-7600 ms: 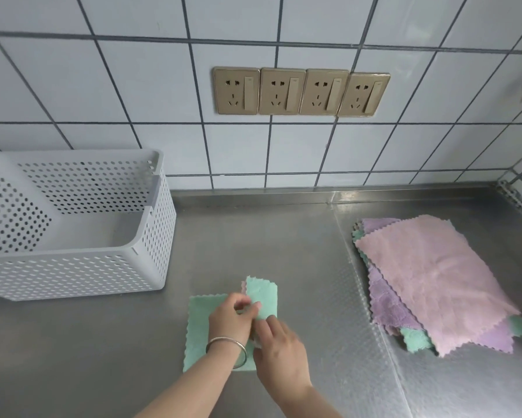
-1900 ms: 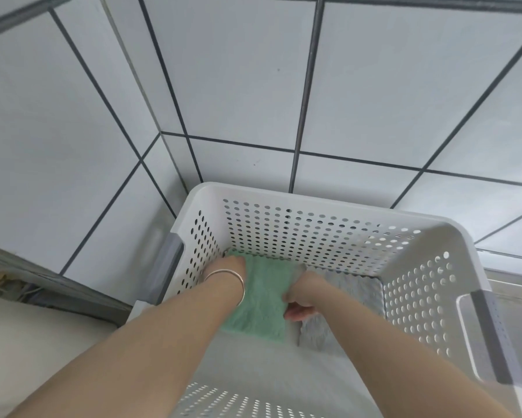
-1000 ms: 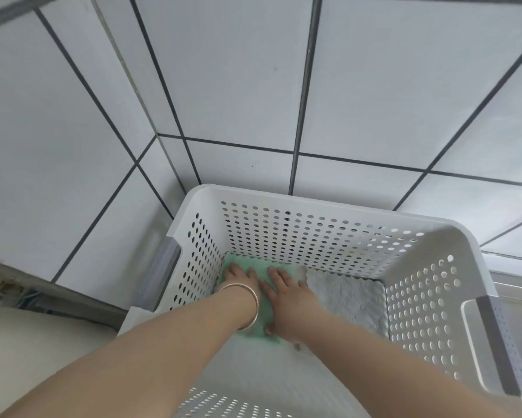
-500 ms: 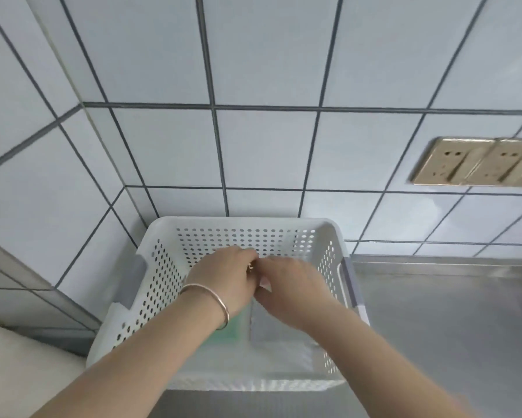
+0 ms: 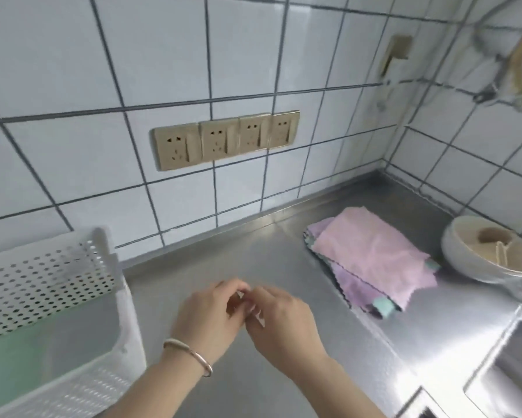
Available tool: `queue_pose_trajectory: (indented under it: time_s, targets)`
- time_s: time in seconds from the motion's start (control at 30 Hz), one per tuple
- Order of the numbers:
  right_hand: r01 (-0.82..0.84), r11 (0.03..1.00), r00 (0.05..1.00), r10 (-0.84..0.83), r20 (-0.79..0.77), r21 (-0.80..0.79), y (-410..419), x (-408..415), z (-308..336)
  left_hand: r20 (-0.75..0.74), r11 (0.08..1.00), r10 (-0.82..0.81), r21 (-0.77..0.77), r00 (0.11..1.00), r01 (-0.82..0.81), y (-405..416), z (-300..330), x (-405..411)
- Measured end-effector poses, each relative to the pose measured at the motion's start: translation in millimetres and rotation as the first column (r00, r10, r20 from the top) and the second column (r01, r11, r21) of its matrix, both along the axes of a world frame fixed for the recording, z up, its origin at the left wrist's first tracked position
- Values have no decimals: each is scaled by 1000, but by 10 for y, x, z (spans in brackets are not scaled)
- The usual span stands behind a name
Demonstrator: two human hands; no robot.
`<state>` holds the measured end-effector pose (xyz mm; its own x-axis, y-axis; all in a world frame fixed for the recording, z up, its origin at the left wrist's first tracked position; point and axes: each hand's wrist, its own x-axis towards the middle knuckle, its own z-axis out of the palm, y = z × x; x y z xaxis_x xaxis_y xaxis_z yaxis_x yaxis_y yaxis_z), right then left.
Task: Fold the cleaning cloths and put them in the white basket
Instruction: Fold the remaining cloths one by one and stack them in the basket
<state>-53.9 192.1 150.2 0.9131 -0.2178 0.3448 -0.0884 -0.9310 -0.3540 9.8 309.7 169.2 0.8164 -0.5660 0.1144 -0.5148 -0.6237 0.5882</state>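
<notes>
Pulled both hands out of basket [image 5: 111, 285]; green cloth [image 5: 18, 369] left inside. Left hand [image 5: 208, 318] and right hand [image 5: 280, 324] loosely curled, holding nothing. Cloth pile [image 5: 371, 260] up-right of fingers, right hand nearer.

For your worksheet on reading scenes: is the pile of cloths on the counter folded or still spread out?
Spread out. The pile of cloths lies flat and loosely stacked on the steel counter, with zigzag edges and corners sticking out unevenly.

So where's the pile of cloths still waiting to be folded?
The pile of cloths lies on the steel counter to the right of both hands, just left of a white bowl near the corner.
</notes>
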Motion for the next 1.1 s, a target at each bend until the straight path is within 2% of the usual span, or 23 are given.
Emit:
queue_pose_trajectory:
  time_s: [0.1, 0.23, 0.43, 0.5, 0.6, 0.73, 0.8, 0.9, 0.93, 1.0, 1.1]
  targets:
    - [89, 994, 993, -84, -88, 56, -637, -267, -240, -42, 994, -97, 40, 994, 98, -678, -219, -135]
    - [180, 961, 960, -125, -251, 212, -1445, -538, -553, -96, 983, -127, 122, 987, 139, -1464, -560, -210]
    - [422, 881, 863, -317, -394, 214, -2684, -664, -1104, -181, 943, -146, 270, 973, 192, -2627, -1050, -183]
    - [469, 865, 842, -378, -384, 176, -2994, -640, -1262, -196, 927, -150, 314, 969, 206, -2950, -1190, -174]
    - [448, 888, 856, -391, -339, 105, -3263, -584, -1476, -203, 903, -196, 345, 959, 257, -3301, -1429, -143]
    - [418, 908, 828, -393, -401, -26, -3470, -482, -1666, -72, 886, -283, 362, 956, 289, -3661, -1609, -67]
    - [391, 916, 838, -393, -379, -87, -3500, -468, -1735, -23, 850, -381, 385, 924, 360, -3732, -1629, -42]
    - [380, 923, 870, -379, -314, -60, -3632, -439, -1813, -19, 778, -486, 445, 874, 443, -3910, -1690, 15]
    - [385, 922, 877, -380, -293, -45, -3657, -427, -1814, -71, 748, -501, 466, 862, 473, -3955, -1706, 14]
    - [405, 914, 885, -391, -252, 3, -3682, -406, -1794, -99, 745, -491, 468, 865, 476, -4020, -1775, -12]
    - [398, 915, 902, -378, -209, 66, -3762, -406, -1806, -53, 781, -466, 444, 883, 439, -4110, -1807, 33]
